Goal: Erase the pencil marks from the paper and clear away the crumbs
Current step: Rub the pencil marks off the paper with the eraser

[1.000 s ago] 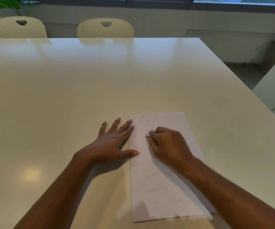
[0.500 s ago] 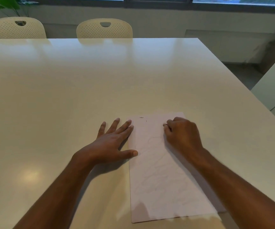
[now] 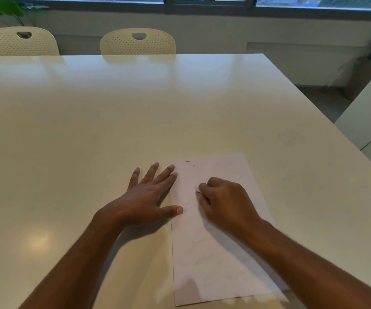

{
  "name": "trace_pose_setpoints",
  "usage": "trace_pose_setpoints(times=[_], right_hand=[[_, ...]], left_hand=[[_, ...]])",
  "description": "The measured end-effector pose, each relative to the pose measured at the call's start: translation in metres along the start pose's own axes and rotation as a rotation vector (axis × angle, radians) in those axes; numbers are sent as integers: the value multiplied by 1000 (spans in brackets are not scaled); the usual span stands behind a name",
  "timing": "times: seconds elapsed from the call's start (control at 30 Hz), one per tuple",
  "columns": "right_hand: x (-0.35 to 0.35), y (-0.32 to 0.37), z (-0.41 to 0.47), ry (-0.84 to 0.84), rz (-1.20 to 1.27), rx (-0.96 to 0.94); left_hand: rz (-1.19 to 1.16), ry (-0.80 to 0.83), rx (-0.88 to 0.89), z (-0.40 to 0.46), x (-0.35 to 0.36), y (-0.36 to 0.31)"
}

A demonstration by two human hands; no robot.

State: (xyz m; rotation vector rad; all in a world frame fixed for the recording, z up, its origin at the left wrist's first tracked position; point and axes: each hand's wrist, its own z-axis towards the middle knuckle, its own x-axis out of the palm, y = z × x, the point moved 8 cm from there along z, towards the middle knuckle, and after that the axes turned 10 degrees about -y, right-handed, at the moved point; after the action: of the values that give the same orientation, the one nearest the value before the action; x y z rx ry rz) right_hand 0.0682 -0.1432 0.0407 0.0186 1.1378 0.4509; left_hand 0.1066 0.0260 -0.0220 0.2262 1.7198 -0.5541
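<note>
The paper [image 3: 211, 253], a thin pale sheet with faint pencil squiggles, lies flat on the glossy cream table [image 3: 113, 121]. The right hand [image 3: 226, 201] is curled tight on it, maybe pinching an eraser, can't tell. The left hand [image 3: 144, 197] is spread flat, fingertips pinning the sheet's left edge. Past those fingertips there's a tiny dark mark [image 3: 188, 161], unreadable.

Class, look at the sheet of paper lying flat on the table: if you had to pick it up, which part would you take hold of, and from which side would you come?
Probably the near edge of the paper, approached from the person's side. The sheet lies flat, so only an edge offers purchase. The left hand presses its left edge and the right hand rests curled on its upper middle, while the near end lies uncovered close to the table edge.
</note>
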Motion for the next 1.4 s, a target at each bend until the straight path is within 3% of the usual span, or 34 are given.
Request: trace_pose_setpoints(times=[0.17, 0.23, 0.37, 0.5, 0.57, 0.7, 0.87, 1.03, 1.2, 1.27, 1.4], right_hand=[[-14, -70, 28, -123, -157, 237], [-12, -51, 25, -128, -129, 184], [4, -6, 9, 33, 19, 21], [-10, -71, 39, -114, -153, 241], [-7, -56, 40, -122, -131, 187], [15, -1, 25, 22, 25, -22], [-1, -61, 54, -101, -140, 218], [12, 6, 21, 25, 11, -8], [-4, -68, 42, -128, -129, 217], [-5, -53, 36, -150, -105, 169], [4, -5, 9, -11, -6, 8]], left_hand=[[-14, 0, 2, -1, -2, -1], [-6, 2, -4, -2, -3, -2], [-1, -13, -12, -2, -5, -4], [-6, -18, -2, -2, -5, -4], [-4, -20, -3, -2, -5, -3], [-10, -11, -8, -1, -3, -3], [-14, -17, -4, -2, -5, -3], [4, 0, -13, -2, -4, -4], [8, -1, -12, -3, -6, -5], [8, -5, -10, -3, -7, -5], [12, -4, -13, -2, -6, -5]])
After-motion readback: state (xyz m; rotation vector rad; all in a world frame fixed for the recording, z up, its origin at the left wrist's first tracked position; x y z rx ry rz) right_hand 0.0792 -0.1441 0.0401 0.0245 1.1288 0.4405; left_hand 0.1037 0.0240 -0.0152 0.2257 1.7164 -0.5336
